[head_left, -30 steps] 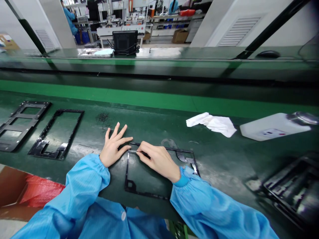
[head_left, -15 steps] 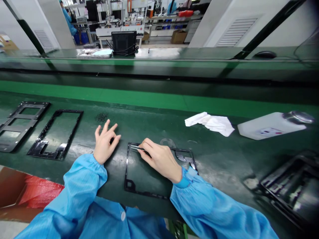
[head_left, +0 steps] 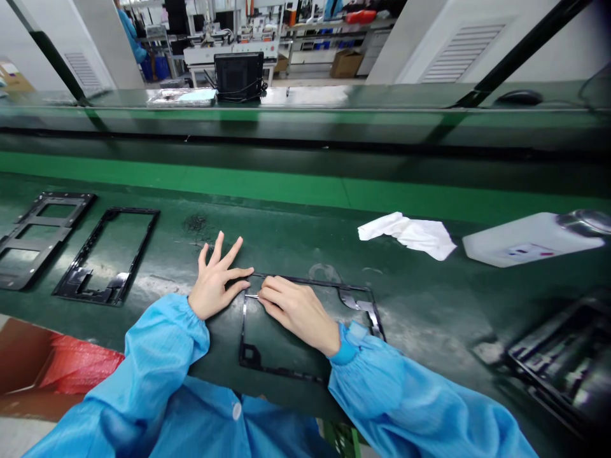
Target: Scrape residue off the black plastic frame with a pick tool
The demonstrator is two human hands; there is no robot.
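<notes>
A thin black rectangular frame (head_left: pixel 286 372) lies on the green table in front of me. My left hand (head_left: pixel 217 280) has its fingers spread, and its thumb and index fingertips are at the frame's upper left corner. Pinched in my right hand (head_left: pixel 298 312) is a thin metal tool (head_left: pixel 252 296), like tweezers, whose tip is at the frame's left side near that corner. My right hand and sleeve cover part of the frame's inside and right end. Small dark bits (head_left: pixel 195 222) are gathered in a pile beyond my left hand.
Another black frame (head_left: pixel 138 254) and a black panel with openings (head_left: pixel 60 235) lie left. White crumpled cloth (head_left: pixel 410 235) and a white bottle (head_left: pixel 529 242) lie back right. Black parts (head_left: pixel 568 356) are at the right edge. A box with red wrap (head_left: pixel 79 362) stands lower left.
My left hand has moved right onto the frame's corner, its fingers spreading wider. My right hand has shifted slightly left and down, and the tool tip now points at the frame's left side.
</notes>
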